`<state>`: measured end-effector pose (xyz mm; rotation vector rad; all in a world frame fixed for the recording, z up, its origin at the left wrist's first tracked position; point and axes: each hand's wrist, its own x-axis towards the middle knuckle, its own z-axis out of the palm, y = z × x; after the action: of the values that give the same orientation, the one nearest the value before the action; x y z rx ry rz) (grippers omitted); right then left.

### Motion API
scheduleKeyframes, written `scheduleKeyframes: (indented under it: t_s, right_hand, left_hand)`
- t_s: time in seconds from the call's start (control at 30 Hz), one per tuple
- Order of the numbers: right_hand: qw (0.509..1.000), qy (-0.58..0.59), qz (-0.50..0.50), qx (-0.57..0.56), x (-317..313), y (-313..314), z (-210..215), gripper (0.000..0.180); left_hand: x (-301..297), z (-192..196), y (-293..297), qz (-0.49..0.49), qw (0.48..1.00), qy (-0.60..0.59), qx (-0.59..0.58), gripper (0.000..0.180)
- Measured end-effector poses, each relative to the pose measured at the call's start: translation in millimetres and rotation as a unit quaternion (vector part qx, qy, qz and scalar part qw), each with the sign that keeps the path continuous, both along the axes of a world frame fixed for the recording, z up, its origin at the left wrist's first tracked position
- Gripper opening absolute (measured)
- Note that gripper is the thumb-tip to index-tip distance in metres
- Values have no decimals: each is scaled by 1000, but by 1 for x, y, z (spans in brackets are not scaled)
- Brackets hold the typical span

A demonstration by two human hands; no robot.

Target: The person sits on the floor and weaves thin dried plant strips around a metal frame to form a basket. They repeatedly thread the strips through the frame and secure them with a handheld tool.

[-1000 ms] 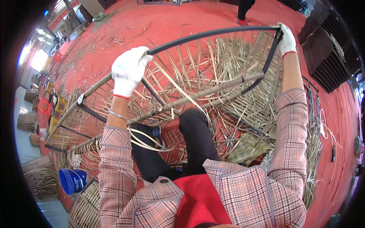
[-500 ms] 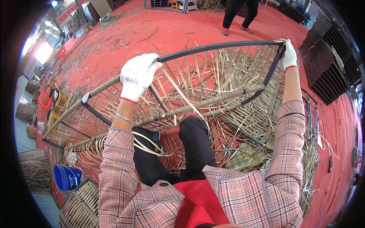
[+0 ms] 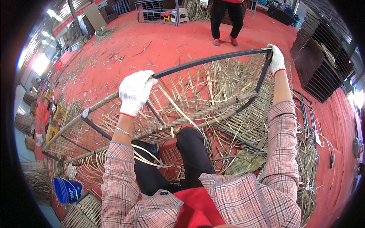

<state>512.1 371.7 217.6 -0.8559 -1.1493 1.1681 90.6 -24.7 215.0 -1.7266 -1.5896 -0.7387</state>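
Note:
A long dark metal frame (image 3: 213, 57), partly wrapped and woven with tan cane strips, lies tilted across my knees. My left hand (image 3: 135, 92), in a white knitted glove, is closed around its far rail, where the cane wrapping (image 3: 105, 102) meets bare metal. At the far right corner of the frame, my right hand (image 3: 277, 59), also gloved in white, grips the metal. A pale loose cane strip (image 3: 175, 102) runs from beside my left hand down over the wrapped middle rail (image 3: 194, 114). More loose strips (image 3: 146, 157) curl over my left leg.
Cane scraps and bundles (image 3: 243, 114) cover the red floor around the frame. A blue bucket (image 3: 67, 190) stands at lower left, near a slatted woven panel (image 3: 84, 212). Dark stacked panels (image 3: 321, 64) rise at the right. Beyond the frame, another person (image 3: 227, 19) stands.
The frame's right end has shifted left and slightly nearer, with both hands still gripping it. The view has tilted up a little, and the other person appears farther left.

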Motion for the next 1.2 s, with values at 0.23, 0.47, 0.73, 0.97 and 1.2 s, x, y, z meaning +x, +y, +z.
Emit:
scheduleKeyframes:
  t_s: [0.23,0.47,0.73,0.97,1.2]
  right_hand:
    - [1000,-20,2,4,5,7,-3,31]
    - [999,-39,-14,34,10,15,-4,26]
    - [996,-35,11,77,21,10,0,31]
    - [991,-117,-22,68,19,8,1,34]
    - [996,-69,-18,53,9,12,-3,31]
  left_hand:
    - [4,4,-1,36,997,-22,-57,22]
    - [7,7,-4,17,998,-21,-48,21]
    - [6,6,-3,18,998,-28,-61,21]
    - [10,9,-6,40,994,-49,-88,22]
    - [12,10,-6,30,996,-34,-71,20]
